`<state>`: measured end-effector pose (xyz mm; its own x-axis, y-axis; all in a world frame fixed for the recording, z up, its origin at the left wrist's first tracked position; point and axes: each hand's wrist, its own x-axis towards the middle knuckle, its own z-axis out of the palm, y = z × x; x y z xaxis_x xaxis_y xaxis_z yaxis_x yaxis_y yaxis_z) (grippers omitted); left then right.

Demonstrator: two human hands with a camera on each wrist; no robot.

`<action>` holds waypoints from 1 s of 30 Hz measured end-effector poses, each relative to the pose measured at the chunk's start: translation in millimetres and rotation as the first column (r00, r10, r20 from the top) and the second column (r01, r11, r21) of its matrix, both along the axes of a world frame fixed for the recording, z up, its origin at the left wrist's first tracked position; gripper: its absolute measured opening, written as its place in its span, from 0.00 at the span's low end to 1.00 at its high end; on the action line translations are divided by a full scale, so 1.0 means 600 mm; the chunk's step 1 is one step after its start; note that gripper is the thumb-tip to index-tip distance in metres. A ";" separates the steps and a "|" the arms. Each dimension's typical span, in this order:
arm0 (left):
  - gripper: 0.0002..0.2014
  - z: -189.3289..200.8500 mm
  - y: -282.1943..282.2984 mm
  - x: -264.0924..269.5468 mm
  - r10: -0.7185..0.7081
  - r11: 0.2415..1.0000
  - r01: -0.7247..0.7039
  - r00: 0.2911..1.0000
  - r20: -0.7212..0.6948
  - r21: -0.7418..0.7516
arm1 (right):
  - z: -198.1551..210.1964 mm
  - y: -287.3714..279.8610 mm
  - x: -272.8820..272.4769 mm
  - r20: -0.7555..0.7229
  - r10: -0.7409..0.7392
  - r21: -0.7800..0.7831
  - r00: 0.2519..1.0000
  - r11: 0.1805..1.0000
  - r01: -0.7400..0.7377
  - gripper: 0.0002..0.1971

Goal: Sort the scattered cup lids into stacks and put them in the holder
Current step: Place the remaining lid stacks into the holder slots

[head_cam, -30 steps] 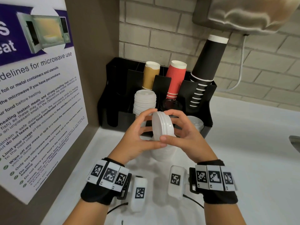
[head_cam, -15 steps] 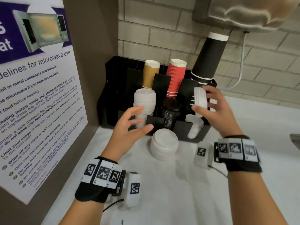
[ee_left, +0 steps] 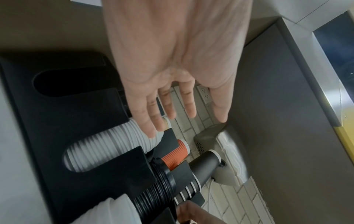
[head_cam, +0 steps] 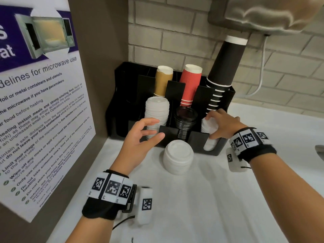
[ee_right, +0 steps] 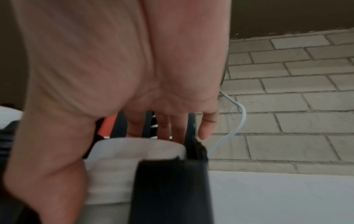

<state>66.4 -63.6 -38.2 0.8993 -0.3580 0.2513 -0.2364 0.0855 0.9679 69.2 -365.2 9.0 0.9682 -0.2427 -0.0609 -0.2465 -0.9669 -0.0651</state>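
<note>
A small stack of white lids (head_cam: 209,127) is gripped by the right hand (head_cam: 221,126) in the right front slot of the black holder (head_cam: 196,142). The left hand (head_cam: 140,135) is held open before the holder, touching nothing. Another stack of white lids (head_cam: 178,156) is set on the counter (head_cam: 201,199), just in front of the holder.
</note>
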 end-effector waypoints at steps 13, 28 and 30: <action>0.17 0.001 0.000 0.001 0.012 1.000 -0.012 1.000 0.004 0.028 | -0.047 0.011 -0.012 0.041 0.056 -0.249 0.998 0.968 -0.044 0.33; 0.17 0.002 0.001 -0.002 0.011 0.999 -0.012 1.000 0.019 0.040 | -0.079 0.017 -0.049 0.182 0.027 -0.259 0.983 0.966 0.021 0.29; 0.17 0.003 0.001 -0.001 0.012 0.999 -0.013 1.000 0.021 0.048 | -0.073 0.018 -0.054 0.168 0.028 -0.242 0.985 0.970 0.014 0.30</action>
<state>65.7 -63.2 -36.6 0.8987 -0.3587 0.2525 -0.2570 0.0358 0.9657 37.0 -354.6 -35.1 0.9610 -0.2230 0.1636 -0.2451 -0.9607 0.1303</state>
